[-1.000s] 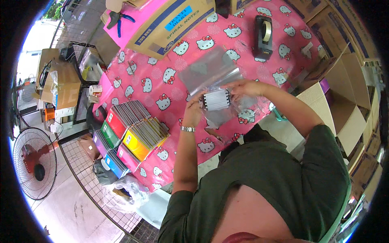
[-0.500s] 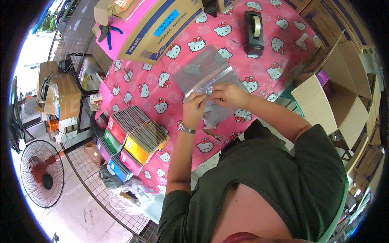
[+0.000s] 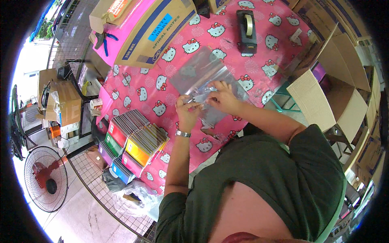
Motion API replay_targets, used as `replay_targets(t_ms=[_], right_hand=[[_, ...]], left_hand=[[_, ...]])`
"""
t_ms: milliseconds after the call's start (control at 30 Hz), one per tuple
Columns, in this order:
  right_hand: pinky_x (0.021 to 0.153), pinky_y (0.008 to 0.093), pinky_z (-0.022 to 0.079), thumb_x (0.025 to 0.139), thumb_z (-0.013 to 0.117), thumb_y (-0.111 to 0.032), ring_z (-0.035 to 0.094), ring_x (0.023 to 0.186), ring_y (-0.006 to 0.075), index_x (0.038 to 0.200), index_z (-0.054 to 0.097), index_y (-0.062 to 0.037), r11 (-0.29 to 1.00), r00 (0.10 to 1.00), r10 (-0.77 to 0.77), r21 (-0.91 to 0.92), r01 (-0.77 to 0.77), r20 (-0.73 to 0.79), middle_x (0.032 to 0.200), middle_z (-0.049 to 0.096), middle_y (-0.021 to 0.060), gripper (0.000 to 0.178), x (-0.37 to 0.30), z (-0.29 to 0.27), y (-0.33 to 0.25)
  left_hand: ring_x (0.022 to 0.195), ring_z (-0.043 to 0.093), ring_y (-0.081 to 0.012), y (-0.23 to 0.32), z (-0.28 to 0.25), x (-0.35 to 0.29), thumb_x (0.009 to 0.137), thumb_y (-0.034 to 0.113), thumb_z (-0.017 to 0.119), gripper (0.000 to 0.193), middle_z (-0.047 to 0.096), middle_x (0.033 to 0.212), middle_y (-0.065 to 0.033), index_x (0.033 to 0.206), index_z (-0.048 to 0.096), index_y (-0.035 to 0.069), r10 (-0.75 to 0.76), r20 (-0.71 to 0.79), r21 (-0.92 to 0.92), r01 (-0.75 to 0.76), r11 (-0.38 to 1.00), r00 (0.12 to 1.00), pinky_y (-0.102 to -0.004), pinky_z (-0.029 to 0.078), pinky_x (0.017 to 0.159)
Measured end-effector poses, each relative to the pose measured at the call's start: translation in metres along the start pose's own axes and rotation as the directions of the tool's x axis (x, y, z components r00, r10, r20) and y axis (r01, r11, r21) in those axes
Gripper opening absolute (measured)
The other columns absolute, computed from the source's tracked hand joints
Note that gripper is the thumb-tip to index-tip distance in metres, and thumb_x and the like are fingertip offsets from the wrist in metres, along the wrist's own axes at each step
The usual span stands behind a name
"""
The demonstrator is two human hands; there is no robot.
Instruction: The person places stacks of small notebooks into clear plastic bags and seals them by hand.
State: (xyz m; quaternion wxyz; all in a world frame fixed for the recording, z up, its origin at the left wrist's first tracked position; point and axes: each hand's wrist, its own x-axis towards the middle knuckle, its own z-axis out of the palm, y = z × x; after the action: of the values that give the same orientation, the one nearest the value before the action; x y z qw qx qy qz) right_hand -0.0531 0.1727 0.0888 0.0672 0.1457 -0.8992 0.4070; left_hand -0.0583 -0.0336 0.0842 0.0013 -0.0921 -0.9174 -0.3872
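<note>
Head cam, downward @ tbl (image 3: 239, 65)

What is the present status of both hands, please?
Left hand, right hand: at clear plastic, exact grip unclear. Plastic spread on pink tablecloth. Tape dispenser apart, not blocking.

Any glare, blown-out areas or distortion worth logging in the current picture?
Head view: daylight blown out at far left; pale glare streaks on the clear plastic; straight edges bowing toward the black fisheye rim. Also in the head view, fine detail between the left hand and right hand is too small to make out.
</note>
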Motion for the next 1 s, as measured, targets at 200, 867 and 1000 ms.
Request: replay_targets(t_ms=[200,867,1000], right_hand=[[0.079,0.0417,0.041,0.077,0.062,-0.015,0.054,0.090,0.0272,0.085,0.067,-0.0056,0.954,0.953,0.156,0.288,-0.077,-0.260,0.094,0.061,0.0108,0.013,0.044,-0.025,0.066],[0.054,0.0257,0.038,0.087,0.058,-0.016,0.046,0.060,0.0109,0.086,0.061,-0.0081,-0.026,0.756,0.246,0.784,-0.620,0.607,0.070,0.054,0.0000,0.008,0.066,-0.013,0.149],[0.059,0.0367,0.046,0.074,0.070,-0.033,0.057,0.066,0.0191,0.086,0.065,-0.0026,0.942,0.593,-0.323,0.310,0.128,0.737,0.075,0.064,0.0094,0.034,0.131,-0.006,0.015]], left_hand=[[0.108,0.046,-0.0276,0.033,-0.006,0.011,0.059,0.022,0.079,0.017,0.050,0.122,-0.0061,0.074,0.074,0.015,-0.177,0.047,0.285,0.157,0.946,0.983,-0.0403,0.036,0.095],[0.095,0.057,-0.0131,-0.008,0.017,0.017,0.078,0.000,0.066,0.029,0.062,0.108,-0.0058,0.107,0.065,0.003,-0.231,0.278,-0.469,0.341,0.815,0.933,-0.0260,0.045,0.084],[0.084,0.055,-0.0106,-0.027,0.015,0.004,0.079,-0.001,0.065,0.026,0.062,0.100,-0.0039,0.104,0.065,0.002,-0.248,0.247,-0.465,0.339,0.818,0.937,-0.0251,0.045,0.076]])
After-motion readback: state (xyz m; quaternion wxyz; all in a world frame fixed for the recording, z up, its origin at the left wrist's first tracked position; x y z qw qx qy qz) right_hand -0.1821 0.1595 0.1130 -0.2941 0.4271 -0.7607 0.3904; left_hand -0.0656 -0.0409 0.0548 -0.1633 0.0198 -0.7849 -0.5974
